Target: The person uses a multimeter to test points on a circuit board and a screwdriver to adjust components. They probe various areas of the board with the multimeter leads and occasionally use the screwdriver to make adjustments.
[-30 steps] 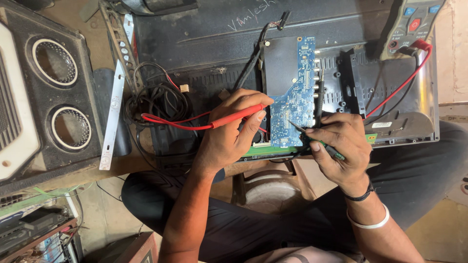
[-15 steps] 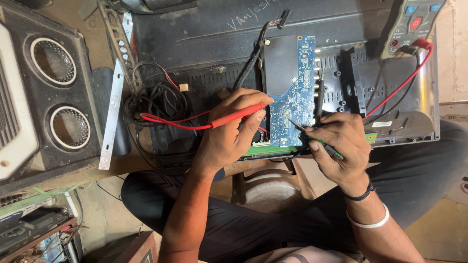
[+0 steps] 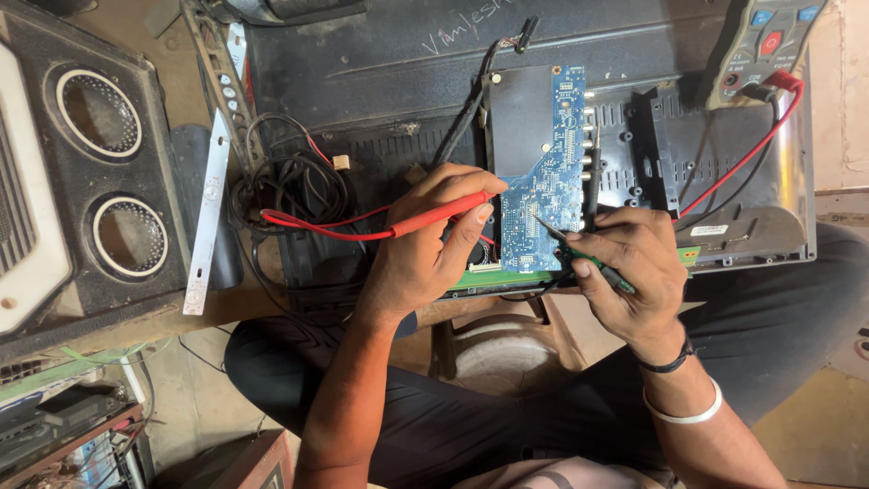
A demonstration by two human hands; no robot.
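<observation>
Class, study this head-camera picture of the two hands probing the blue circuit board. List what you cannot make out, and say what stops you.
- Red probe tip: hidden behind the left hand fingers, so contact with the blue circuit board is unclear.
- Green tool tip: too thin to tell which part it touches.
- Multimeter: cut off by the top edge, display unseen.
- Right hand covers the board's lower right corner.

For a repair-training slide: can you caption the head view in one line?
Left hand holds a red probe and right hand a dark probe at a blue circuit board.
</observation>
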